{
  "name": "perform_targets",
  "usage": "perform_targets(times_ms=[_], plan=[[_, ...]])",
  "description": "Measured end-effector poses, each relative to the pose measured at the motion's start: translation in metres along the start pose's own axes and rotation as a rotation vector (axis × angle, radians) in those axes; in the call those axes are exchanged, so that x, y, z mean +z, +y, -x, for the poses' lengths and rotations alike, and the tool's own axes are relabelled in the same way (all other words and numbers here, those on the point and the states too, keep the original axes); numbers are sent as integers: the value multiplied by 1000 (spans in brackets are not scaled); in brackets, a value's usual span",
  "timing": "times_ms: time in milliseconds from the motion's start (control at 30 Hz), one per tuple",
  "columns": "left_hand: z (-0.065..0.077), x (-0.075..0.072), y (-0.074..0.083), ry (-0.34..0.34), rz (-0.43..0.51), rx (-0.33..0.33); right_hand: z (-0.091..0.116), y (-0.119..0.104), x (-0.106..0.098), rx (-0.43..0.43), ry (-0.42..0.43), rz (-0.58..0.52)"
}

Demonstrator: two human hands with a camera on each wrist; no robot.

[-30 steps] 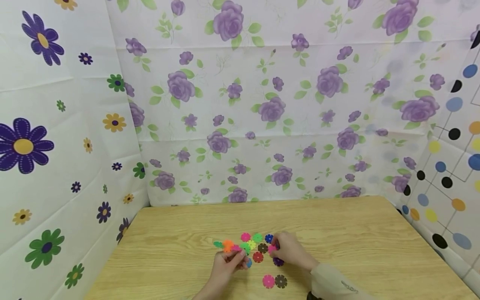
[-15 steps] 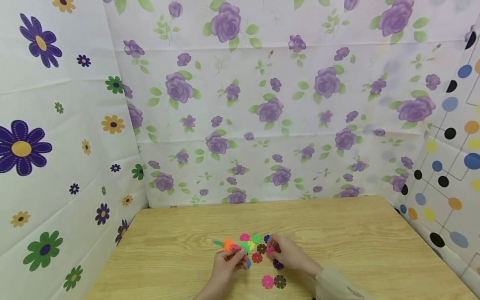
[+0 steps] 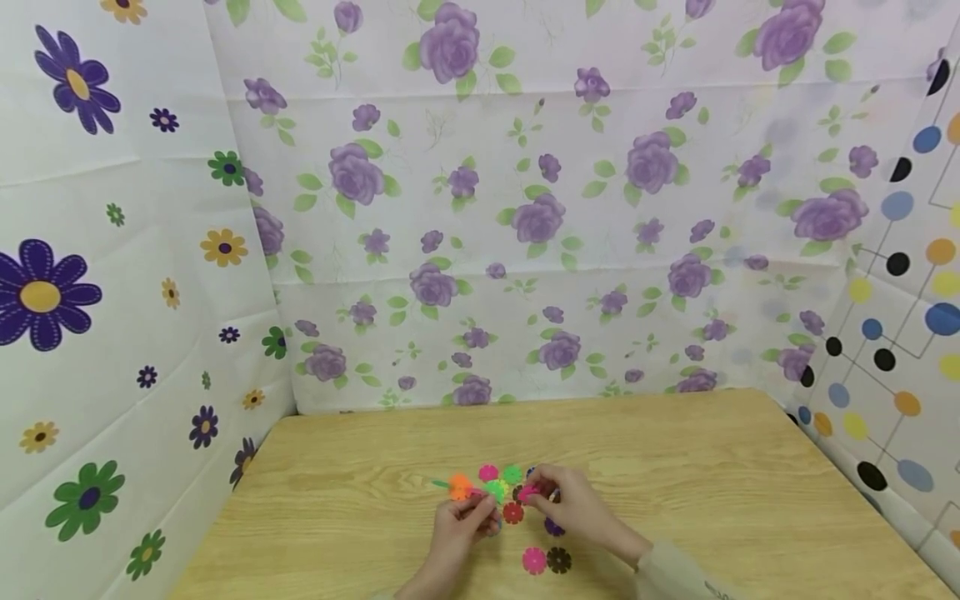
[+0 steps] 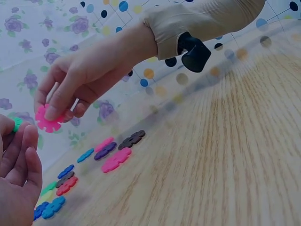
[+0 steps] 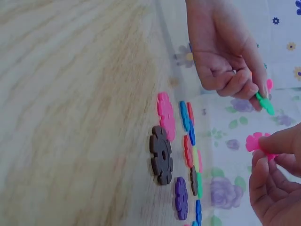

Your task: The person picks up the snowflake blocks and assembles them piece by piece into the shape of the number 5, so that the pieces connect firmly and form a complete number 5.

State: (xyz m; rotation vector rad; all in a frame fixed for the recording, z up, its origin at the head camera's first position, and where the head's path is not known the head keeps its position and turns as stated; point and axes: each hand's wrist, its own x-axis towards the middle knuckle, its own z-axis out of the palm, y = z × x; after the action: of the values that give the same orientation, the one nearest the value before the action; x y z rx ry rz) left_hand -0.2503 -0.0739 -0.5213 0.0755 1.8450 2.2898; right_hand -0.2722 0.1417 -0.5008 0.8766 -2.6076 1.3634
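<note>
My left hand (image 3: 461,529) pinches the right end of a short chain of joined, notched interlocking discs. An orange disc (image 3: 461,487) is in that chain, and the green disc (image 3: 494,491) sits at the fingertips. Just to the right, my right hand (image 3: 576,504) pinches a single pink disc (image 3: 528,493) above the table. In the left wrist view the pink disc (image 4: 48,120) is upright between thumb and fingers. The right wrist view shows the green disc (image 5: 265,102) and the pink disc (image 5: 256,142) facing each other with a gap between. Fingers hide part of the chain.
Several loose discs lie flat beneath and around my hands on the wooden table (image 3: 360,450), among them a red disc (image 3: 513,512). Nearer the front are a pink disc (image 3: 534,561) and a brown disc (image 3: 558,560). Patterned cloth (image 3: 480,208) hangs behind the table.
My right hand has moved left and raised the pink disc from among the loose discs, bringing it closer to the chain. My left hand has tilted the chain slightly and stays nearly in place.
</note>
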Motion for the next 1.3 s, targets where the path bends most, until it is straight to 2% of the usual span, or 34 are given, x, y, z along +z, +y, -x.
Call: perform_targets(times_ms=[300,667,1033,1300], plan=[[1,5,-1,-16,0,13,0,-9,5,-112,68,-14],[1,12,0,16,34,0,1,-19,9,-172,120,30],[4,15,9,53,62,-23,3,-23,13,-340,185,58],[8,12,13,0,64,-32,3,-23,14,-407,199,75]])
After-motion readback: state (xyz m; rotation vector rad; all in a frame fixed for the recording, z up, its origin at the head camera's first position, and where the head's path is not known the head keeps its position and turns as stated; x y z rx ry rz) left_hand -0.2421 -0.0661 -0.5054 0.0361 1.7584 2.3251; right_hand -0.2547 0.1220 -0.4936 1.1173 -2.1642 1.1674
